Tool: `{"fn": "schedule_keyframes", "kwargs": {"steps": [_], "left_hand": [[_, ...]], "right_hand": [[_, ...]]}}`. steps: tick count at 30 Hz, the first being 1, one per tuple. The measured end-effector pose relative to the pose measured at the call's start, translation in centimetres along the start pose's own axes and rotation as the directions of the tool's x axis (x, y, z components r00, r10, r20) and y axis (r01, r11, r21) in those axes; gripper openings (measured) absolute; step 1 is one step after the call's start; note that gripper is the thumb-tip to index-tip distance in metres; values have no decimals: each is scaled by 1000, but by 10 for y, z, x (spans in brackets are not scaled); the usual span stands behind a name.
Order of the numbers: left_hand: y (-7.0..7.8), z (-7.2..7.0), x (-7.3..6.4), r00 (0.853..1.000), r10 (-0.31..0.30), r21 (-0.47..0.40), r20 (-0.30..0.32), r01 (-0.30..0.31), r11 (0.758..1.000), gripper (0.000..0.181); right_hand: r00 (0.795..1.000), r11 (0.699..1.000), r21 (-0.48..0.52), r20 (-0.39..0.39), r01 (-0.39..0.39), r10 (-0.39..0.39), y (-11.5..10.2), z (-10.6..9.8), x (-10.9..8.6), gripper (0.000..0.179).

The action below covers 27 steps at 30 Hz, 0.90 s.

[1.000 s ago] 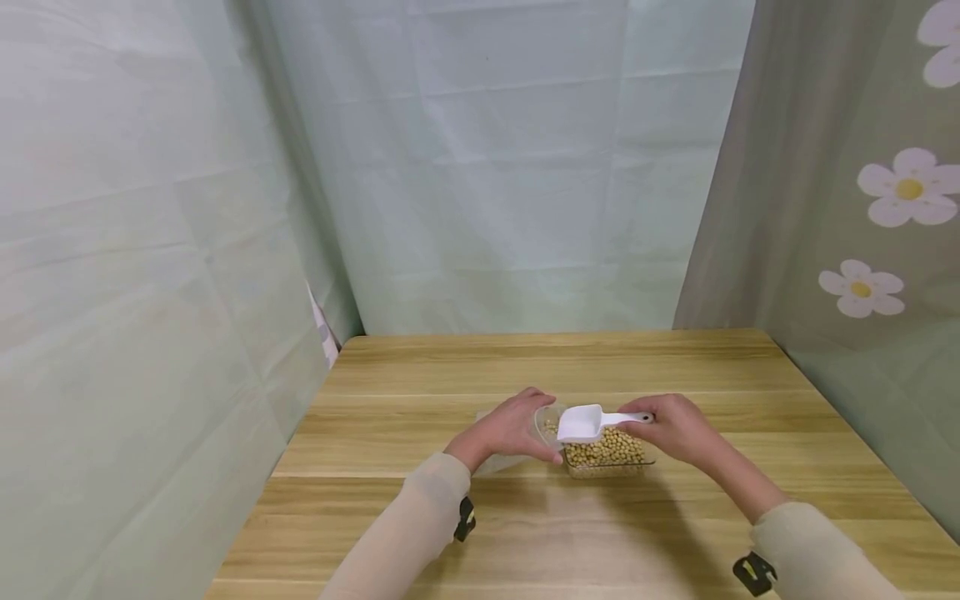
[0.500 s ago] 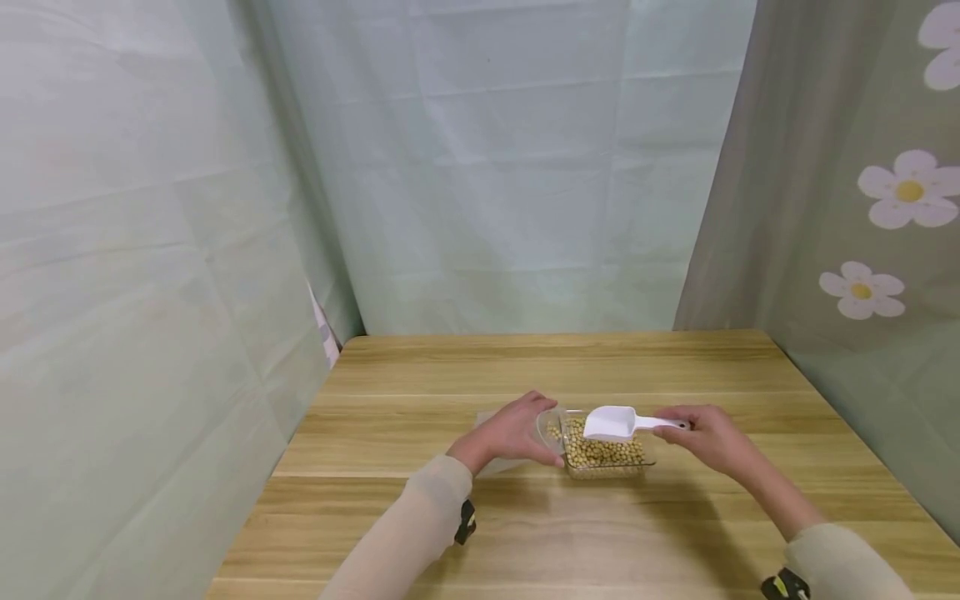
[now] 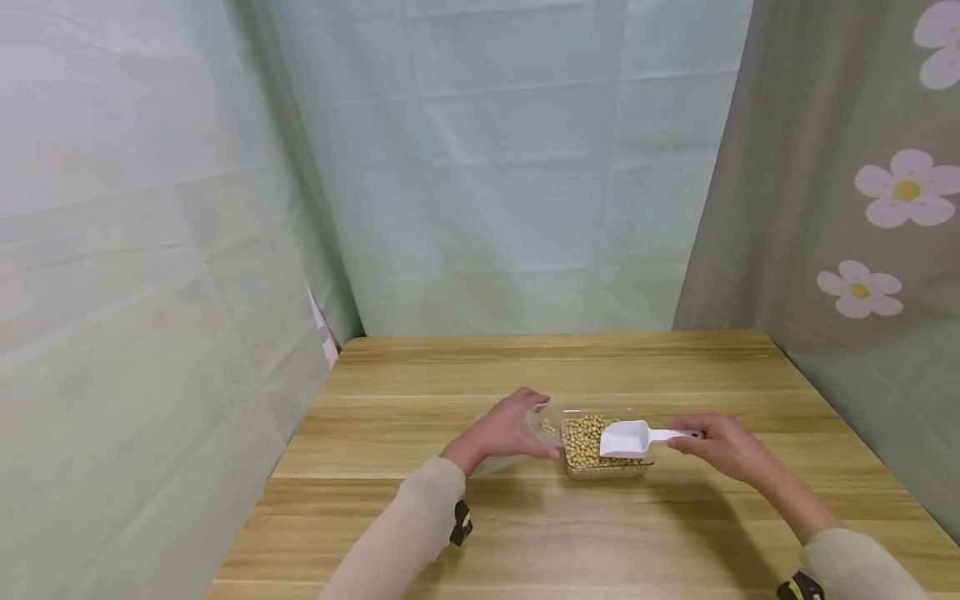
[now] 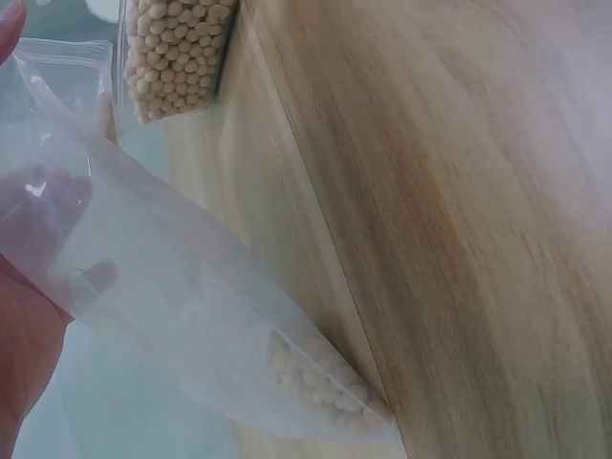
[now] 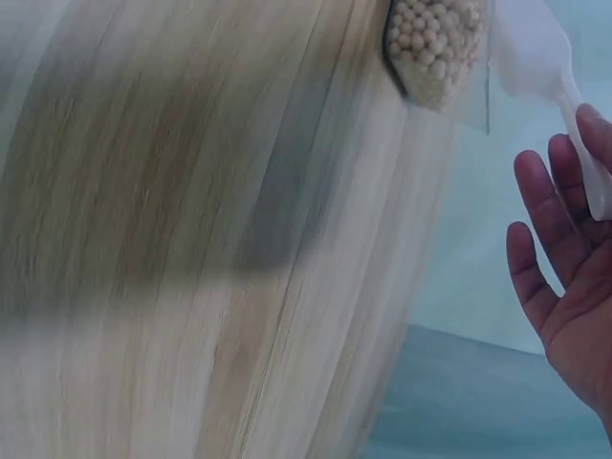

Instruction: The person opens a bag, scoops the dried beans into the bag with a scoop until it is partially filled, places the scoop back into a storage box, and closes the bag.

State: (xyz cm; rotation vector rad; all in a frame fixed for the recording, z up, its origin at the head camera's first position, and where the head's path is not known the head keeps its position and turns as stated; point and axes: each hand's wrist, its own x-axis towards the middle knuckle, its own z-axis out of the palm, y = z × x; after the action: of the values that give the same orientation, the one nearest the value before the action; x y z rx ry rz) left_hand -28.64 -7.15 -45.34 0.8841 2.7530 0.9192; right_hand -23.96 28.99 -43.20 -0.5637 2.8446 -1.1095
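My left hand (image 3: 510, 429) grips a clear zip bag (image 4: 172, 258) near its mouth and keeps it spread. Soybeans (image 4: 320, 387) have gathered in the bag's bottom corner, low by the table. To the right of the bag sits a clear rectangular container (image 3: 609, 472) filled with soybeans (image 3: 582, 435). Over the container's right part is a white plastic scoop (image 3: 624, 438), its bowl pointing left and showing no beans. Thumb and fingers of my right hand (image 3: 718, 446) pinch the scoop's handle; in the right wrist view the other fingers extend loosely.
The wooden table (image 3: 600, 542) carries the bag and container, both about midway between its front and back. Pale curtains (image 3: 525, 167) hang behind it and on the left. A grey curtain with flowers (image 3: 860, 289) hangs on the right.
My right hand has moved the scoop right, away from the bag's mouth, and down over the container. The left hand has barely moved, still holding the bag.
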Motion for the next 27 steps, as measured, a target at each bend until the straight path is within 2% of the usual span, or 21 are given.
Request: {"fn": "schedule_keyframes", "kwargs": {"steps": [6,11,14,19,27], "left_hand": [[0,-3,-3,1000,-9,-8,10,9,1000,93],[-1,-5,-4,1000,-14,10,19,14,1000,95],[-1,-6,-5,1000,-20,4,20,20,1000,95],[-2,-6,-4,1000,-18,-1,18,18,1000,94],[1,-5,-5,1000,-10,-8,17,10,1000,93]], "right_hand": [[1000,997,-73,25,13,-11,0,-6,-2,35],[999,995,-89,36,42,-39,-2,8,7,30],[998,998,-37,37,49,-48,-3,22,13,31],[999,996,94,36,0,-4,0,41,17,38],[998,983,177,8,-56,56,11,46,9,37]]}}
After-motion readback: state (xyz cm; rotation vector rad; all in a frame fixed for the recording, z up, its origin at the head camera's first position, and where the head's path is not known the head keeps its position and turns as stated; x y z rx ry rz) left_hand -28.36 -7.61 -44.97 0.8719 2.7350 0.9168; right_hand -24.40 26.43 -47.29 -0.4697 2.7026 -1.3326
